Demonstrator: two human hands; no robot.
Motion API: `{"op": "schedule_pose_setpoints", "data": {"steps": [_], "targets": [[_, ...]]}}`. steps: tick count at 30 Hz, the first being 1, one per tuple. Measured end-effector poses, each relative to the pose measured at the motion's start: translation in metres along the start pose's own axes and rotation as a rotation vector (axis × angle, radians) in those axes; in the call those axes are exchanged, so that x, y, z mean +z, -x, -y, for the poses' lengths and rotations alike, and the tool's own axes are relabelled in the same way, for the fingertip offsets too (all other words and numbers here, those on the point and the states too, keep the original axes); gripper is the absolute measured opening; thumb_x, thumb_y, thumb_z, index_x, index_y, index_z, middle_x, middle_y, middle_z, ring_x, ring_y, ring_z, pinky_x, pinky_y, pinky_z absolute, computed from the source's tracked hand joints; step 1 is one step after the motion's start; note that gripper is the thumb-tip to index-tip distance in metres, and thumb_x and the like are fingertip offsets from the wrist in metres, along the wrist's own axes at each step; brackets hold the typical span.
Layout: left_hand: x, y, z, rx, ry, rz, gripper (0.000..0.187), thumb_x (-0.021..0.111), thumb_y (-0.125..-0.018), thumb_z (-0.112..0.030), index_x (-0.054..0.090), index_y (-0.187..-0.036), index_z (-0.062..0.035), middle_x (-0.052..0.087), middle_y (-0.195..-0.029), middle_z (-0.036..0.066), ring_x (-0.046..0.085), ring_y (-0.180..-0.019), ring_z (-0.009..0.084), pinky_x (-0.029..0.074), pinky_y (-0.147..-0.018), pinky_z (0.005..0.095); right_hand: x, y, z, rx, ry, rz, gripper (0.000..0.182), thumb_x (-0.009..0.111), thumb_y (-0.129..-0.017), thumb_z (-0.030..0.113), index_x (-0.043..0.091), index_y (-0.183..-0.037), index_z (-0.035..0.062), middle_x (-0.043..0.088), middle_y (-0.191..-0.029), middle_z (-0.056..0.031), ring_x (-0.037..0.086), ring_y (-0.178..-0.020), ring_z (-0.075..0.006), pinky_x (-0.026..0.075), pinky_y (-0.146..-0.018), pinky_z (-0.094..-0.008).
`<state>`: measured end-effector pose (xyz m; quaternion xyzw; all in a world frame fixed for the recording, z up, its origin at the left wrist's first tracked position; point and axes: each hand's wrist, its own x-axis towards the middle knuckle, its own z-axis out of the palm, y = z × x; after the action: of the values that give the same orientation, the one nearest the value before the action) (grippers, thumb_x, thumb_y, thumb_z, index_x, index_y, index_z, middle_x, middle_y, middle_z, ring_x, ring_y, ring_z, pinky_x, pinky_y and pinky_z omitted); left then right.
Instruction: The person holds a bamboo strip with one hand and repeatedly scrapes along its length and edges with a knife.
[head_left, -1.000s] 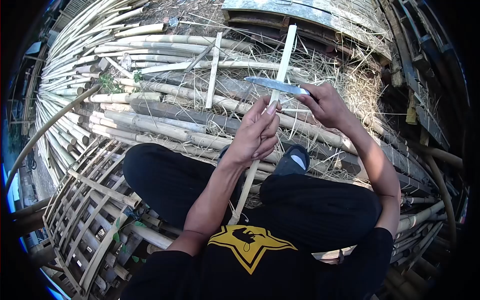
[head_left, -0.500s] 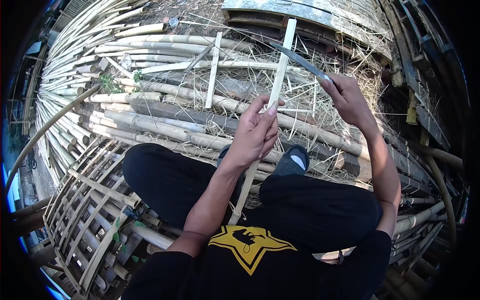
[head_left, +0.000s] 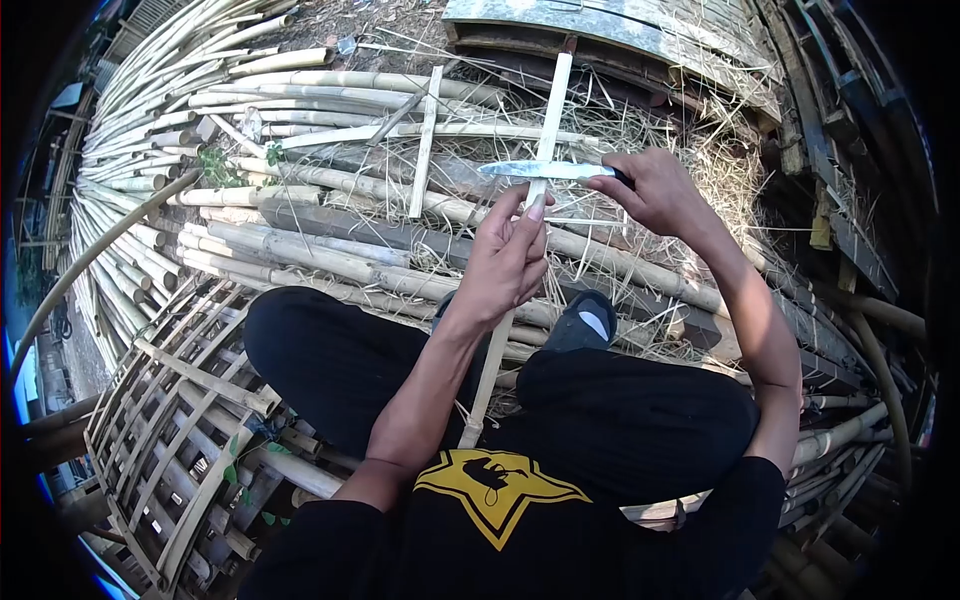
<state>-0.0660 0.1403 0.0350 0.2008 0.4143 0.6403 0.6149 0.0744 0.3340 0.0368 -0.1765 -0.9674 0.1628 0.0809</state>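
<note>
Gripping a bamboo strip (head_left: 548, 110), the left hand (head_left: 505, 262) stays closed around it. The right hand (head_left: 650, 190) clamps a knife (head_left: 540, 170), blade lying across the strip.

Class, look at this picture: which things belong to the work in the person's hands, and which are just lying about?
In use:
- bamboo strip, gripped by the left hand
- knife, held in the right hand, blade across the strip

Lying about:
- bamboo poles
- loose slat
- bamboo crate
- dry straw
</note>
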Motion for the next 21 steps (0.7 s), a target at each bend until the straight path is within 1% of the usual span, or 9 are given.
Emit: {"op": "schedule_pose_setpoints", "data": {"steps": [2,4,6,9,10,12,14,16,21], "targets": [[-0.003,0.009,-0.002,-0.003,0.078,0.014,0.027,0.042,-0.104,-0.025,0.045,-0.121,-0.0046,0.027,-0.056,-0.006,0.023,-0.034,0.0016,0.019,-0.03,0.0186,0.005,-0.006,-0.046,0.325,-0.168,-0.184,0.064,0.042,-0.096,0.057,0.064,-0.075,0.0011,0.047,-0.047,-0.0098,0.044,-0.042,-0.0236,0.035,-0.047,-0.0383],[-0.006,0.018,0.0,-0.008,-0.034,0.068,0.027,0.042,-0.104,-0.025,0.045,-0.121,-0.0048,0.027,-0.056,-0.006,0.022,-0.034,0.0017,0.02,-0.03,0.0182,-0.042,0.01,-0.105,0.506,-0.039,-0.33,0.058,0.043,-0.099,0.048,0.058,-0.076,-0.002,0.043,-0.052,-0.0116,0.042,-0.047,-0.0205,0.033,-0.049,-0.0384],[-0.006,0.016,0.0,-0.033,-0.054,0.073,0.026,0.041,-0.104,-0.025,0.045,-0.12,-0.0048,0.027,-0.056,-0.007,0.022,-0.034,0.0017,0.02,-0.03,0.0183,-0.075,0.021,-0.125,0.644,-0.009,-0.415,0.06,0.039,-0.101,0.049,0.053,-0.069,0.0003,0.037,-0.05,-0.002,0.04,-0.048,-0.0122,0.03,-0.047,-0.0327],[-0.003,0.007,0.002,-0.005,-0.09,0.042,0.029,0.04,-0.104,-0.025,0.044,-0.125,-0.0041,0.027,-0.056,-0.007,0.022,-0.035,0.0014,0.02,-0.03,0.0187,-0.064,0.03,-0.097,0.593,-0.431,-0.48,0.058,0.038,-0.102,0.047,0.048,-0.065,0.0045,0.032,-0.052,0.0037,0.033,-0.049,-0.0059,0.025,-0.046,-0.0269],[-0.001,0.006,0.002,0.008,-0.124,0.033,0.031,0.04,-0.104,-0.025,0.044,-0.126,-0.0036,0.027,-0.056,-0.007,0.022,-0.035,0.0013,0.021,-0.031,0.0189,-0.058,0.029,-0.065,0.509,-0.569,-0.346,0.052,0.041,-0.102,0.043,0.064,-0.085,-0.0004,0.032,-0.057,0.0048,0.029,-0.053,-0.0054,0.024,-0.047,-0.0285],[0.001,0.008,0.002,0.012,-0.147,0.037,0.033,0.04,-0.104,-0.025,0.042,-0.129,-0.0025,0.027,-0.055,-0.007,0.023,-0.035,0.0013,0.021,-0.031,0.019,-0.037,0.023,-0.026,0.321,-0.359,-0.129,0.051,0.048,-0.099,0.044,0.055,-0.072,0.001,0.033,-0.055,-0.0007,0.029,-0.05,-0.0121,0.025,-0.048,-0.0324],[0.002,0.007,0.002,0.026,-0.182,0.004,0.033,0.041,-0.104,-0.025,0.042,-0.128,-0.0016,0.028,-0.055,-0.007,0.024,-0.035,0.0014,0.02,-0.032,0.0191,-0.027,0.017,0.013,0.281,-0.324,0.14,0.053,0.049,-0.097,0.046,0.058,-0.076,-0.0018,0.043,-0.051,-0.0116,0.037,-0.046,-0.0225,0.033,-0.049,-0.0388],[0.003,0.007,0.004,0.037,-0.208,-0.025,0.033,0.041,-0.104,-0.025,0.042,-0.128,-0.0017,0.028,-0.055,-0.007,0.024,-0.035,0.0013,0.02,-0.032,0.0191,-0.018,0.016,0.035,0.148,-0.286,0.145,0.049,0.051,-0.096,0.045,0.063,-0.078,0.0007,0.053,-0.054,-0.0171,0.052,-0.049,-0.0334,0.041,-0.051,-0.042],[-0.002,0.008,0.004,0.034,-0.182,0.022,0.031,0.041,-0.104,-0.024,0.043,-0.126,-0.0025,0.027,-0.055,-0.007,0.023,-0.036,0.0012,0.019,-0.032,0.0193,-0.016,0.009,0.024,0.099,-0.235,0.123,0.052,0.048,-0.096,0.047,0.064,-0.077,0.0008,0.052,-0.054,-0.017,0.051,-0.049,-0.0335,0.041,-0.052,-0.0429]]}}
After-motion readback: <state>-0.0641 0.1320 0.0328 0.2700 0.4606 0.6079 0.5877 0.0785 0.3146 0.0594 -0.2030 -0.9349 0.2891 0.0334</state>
